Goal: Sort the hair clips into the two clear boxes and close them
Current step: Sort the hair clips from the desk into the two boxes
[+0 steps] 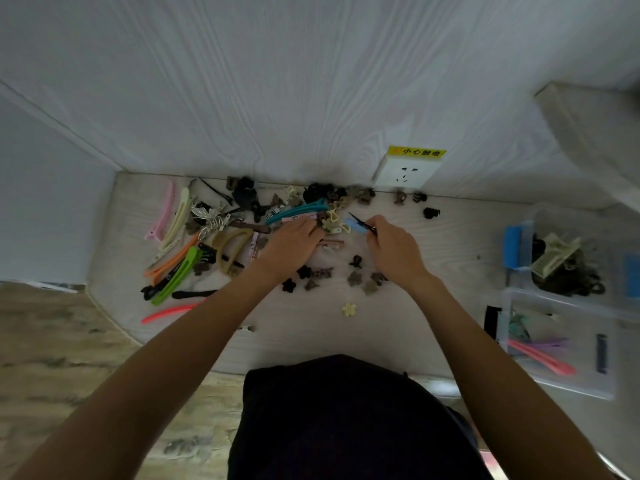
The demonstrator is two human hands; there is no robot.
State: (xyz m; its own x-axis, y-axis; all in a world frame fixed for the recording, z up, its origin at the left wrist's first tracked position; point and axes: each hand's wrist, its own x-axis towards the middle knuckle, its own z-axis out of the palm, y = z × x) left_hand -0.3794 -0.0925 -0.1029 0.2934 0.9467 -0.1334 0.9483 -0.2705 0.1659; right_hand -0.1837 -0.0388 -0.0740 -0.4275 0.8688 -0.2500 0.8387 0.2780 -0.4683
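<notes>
Many hair clips lie scattered over the pale table [450, 237]: long coloured clips [173, 268] at the left, small dark claw clips [356, 278] in the middle. My left hand [291, 244] rests palm down on the pile, its fingers touching a teal and a pink long clip [294, 211]; whether it grips one I cannot tell. My right hand [391, 244] pinches a thin black clip [362, 221] over a light blue clip [353, 225]. At the right stand two clear boxes: the far box [540, 216] holds claw clips, the near box [561, 379] holds long clips.
A wall socket [405, 173] with a yellow label sits on the back wall. A cream flower clip [348, 310] lies alone near the front. A blue latch [514, 247] shows on the far box. The table's left edge drops to a patterned floor [52, 341].
</notes>
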